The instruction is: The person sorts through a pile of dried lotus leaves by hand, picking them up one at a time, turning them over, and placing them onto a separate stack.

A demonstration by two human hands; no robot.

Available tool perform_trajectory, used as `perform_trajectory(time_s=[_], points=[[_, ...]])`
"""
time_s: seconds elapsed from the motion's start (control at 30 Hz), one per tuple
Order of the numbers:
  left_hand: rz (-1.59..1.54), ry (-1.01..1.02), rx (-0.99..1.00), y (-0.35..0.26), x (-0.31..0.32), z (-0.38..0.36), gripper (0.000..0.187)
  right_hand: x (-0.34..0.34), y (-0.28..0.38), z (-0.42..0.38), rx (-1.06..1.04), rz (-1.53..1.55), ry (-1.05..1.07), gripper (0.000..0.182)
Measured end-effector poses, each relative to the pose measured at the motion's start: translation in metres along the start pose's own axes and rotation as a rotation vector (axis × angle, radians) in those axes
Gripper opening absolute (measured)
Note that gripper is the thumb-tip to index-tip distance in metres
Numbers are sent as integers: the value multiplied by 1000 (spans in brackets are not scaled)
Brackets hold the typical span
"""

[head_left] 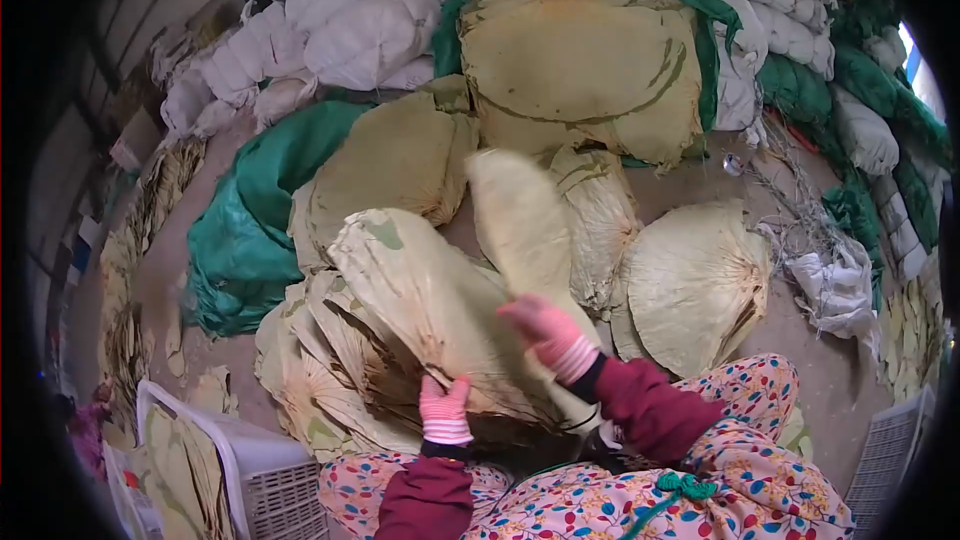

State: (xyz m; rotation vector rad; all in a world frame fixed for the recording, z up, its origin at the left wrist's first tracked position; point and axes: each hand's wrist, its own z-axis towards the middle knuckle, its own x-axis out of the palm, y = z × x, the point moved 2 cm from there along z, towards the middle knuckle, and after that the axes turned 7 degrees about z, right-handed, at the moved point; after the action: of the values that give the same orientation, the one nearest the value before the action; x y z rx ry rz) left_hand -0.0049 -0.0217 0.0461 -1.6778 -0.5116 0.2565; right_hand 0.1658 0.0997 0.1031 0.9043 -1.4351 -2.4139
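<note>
My left hand (446, 408), in a pink striped glove, is closed on the lower edge of a large pale dried leaf (410, 285) with a green patch near its top. My right hand (550, 335), gloved alike, is blurred beside another upright pale leaf (520, 220); its grip cannot be made out. More folded leaves (320, 380) lie to the left of my left hand, some with brown creases. A fan-shaped leaf pile (695, 285) rests on the floor to the right of my right hand.
Ahead stands a large leaf stack (580, 50) wrapped in green cloth. Green sacking (250, 220) and another leaf stack (385, 160) lie front left. White sacks (375, 35) line the back. A basket (230, 450) with leaves stands left, another basket (890, 450) right.
</note>
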Motion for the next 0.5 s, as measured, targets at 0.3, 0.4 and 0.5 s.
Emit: perform_trajectory(time_s=[0.3,0.4,0.5], points=[[16,33,6,12,10,5,36,68,13,8,209,-33,215,57],[71,66,29,24,9,9,35,70,4,-1,249,7,132,48],[-4,77,-32,20,17,9,31,70,-24,-6,240,-80,124,39]])
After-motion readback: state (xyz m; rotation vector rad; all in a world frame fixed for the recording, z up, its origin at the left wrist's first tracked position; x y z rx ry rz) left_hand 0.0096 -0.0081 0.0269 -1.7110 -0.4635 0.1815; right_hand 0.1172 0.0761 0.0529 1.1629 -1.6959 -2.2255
